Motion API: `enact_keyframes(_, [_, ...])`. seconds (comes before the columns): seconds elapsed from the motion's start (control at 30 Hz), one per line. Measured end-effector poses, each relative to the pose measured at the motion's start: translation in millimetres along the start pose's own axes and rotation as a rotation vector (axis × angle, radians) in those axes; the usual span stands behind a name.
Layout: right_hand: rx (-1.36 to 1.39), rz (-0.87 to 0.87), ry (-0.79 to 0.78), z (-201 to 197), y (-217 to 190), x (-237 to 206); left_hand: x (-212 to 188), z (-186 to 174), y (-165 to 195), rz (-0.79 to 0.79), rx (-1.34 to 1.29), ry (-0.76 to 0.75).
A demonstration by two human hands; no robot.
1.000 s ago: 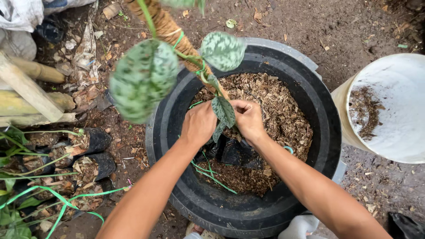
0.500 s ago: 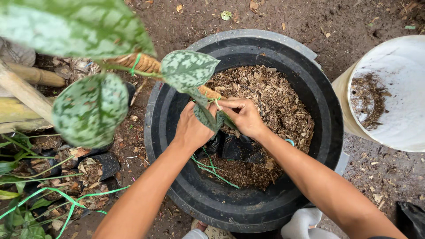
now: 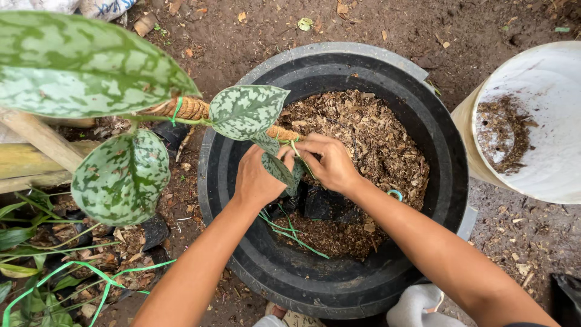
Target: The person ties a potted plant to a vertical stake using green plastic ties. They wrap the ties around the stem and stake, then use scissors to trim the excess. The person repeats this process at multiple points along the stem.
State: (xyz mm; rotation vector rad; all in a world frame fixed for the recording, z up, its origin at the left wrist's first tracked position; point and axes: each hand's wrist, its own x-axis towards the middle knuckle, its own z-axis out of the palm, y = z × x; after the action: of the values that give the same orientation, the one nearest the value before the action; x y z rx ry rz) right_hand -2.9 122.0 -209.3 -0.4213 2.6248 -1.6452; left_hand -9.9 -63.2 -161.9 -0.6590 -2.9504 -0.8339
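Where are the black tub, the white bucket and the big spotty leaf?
black tub (image 3: 436,127), head view, on its right rim
white bucket (image 3: 544,97), head view, on its inner bottom
big spotty leaf (image 3: 78,63), head view, on the leaf's middle

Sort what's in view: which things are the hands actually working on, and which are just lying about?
In hand:
left hand and right hand, both at the rope-wrapped pole
spotted-leaf plant
green tie
black tub of bark mix
black grow bag

Lying about:
white bucket
bamboo lengths
small potted plants
loose green ties
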Motion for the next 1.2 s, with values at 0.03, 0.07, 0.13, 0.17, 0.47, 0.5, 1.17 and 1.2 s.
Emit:
enact_keyframes(0.03, [-0.030, -0.071, 0.025, 0, 1, -2, 0, 1, 0, -0.047, -0.013, -0.009])
enact_keyframes(0.07, [-0.044, -0.094, 0.038, 1, 3, -2, -2, 3, 0, -0.035, -0.046, 0.048])
enact_keyframes(0.13, [-0.075, -0.149, 0.067, 2, 6, -2, -4, 6, 1, -0.008, -0.110, 0.170])
enact_keyframes(0.17, [-0.066, -0.136, 0.070, 2, 7, -3, -4, 7, 1, -0.034, -0.115, 0.167])
enact_keyframes(0.47, [0.066, -0.059, 0.099, 8, 13, -8, -4, 4, -14, 0.191, -0.095, 0.175])
enact_keyframes(0.5, [0.080, -0.045, 0.099, 8, 13, -9, -5, 4, -16, 0.206, -0.074, 0.135])
enact_keyframes(1.17, [0.973, 0.479, 0.151, 34, 35, -15, 25, -8, -31, 0.468, 0.281, 0.055])
enact_keyframes(1.2, [1.009, 0.501, 0.136, 32, 35, -14, 24, -8, -31, 0.485, 0.277, 0.084])
